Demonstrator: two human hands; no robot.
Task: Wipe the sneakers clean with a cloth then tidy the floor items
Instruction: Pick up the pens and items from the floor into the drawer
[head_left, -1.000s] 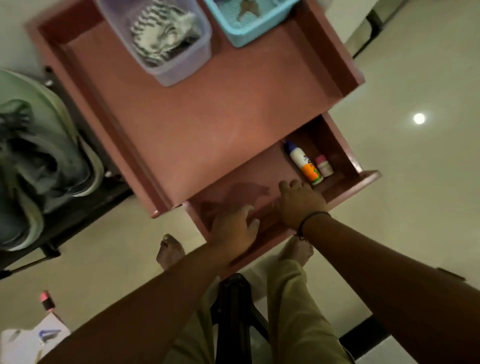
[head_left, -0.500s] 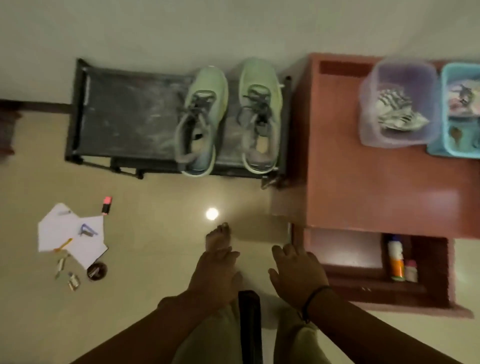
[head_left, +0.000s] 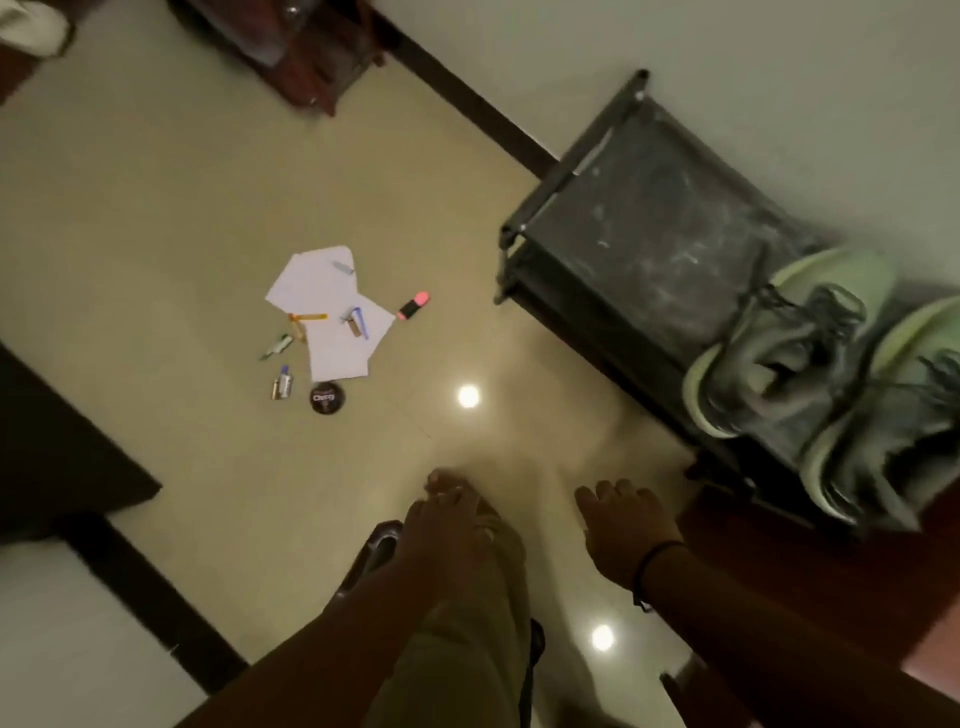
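Dim room, glossy cream floor (head_left: 182, 218) with two light reflections; dark skirting along the wall. Black rack (head_left: 649, 228) against the wall at right, top dusty and scuffed. Sneakers (head_left: 810, 358), pale green with grey uppers, sit side by side on the rack's near end, laces loose. Clutter on the floor well left of the rack: white papers (head_left: 322, 291) overlapping, pink highlighter (head_left: 413, 305) just beside them, orange pen and a blue item lying on the sheets, a few small bits near the lower edge, round dark tin (head_left: 327, 397) just below the papers. No cloth visible. Left hand (head_left: 441, 525) and right hand (head_left: 626, 530) both held out low in front, empty, fingers relaxed and loosely spread, each grip apart. Dark band on the right wrist. Beige trousers and a bare foot below the hands. Frame blurred, small items hard to identify.
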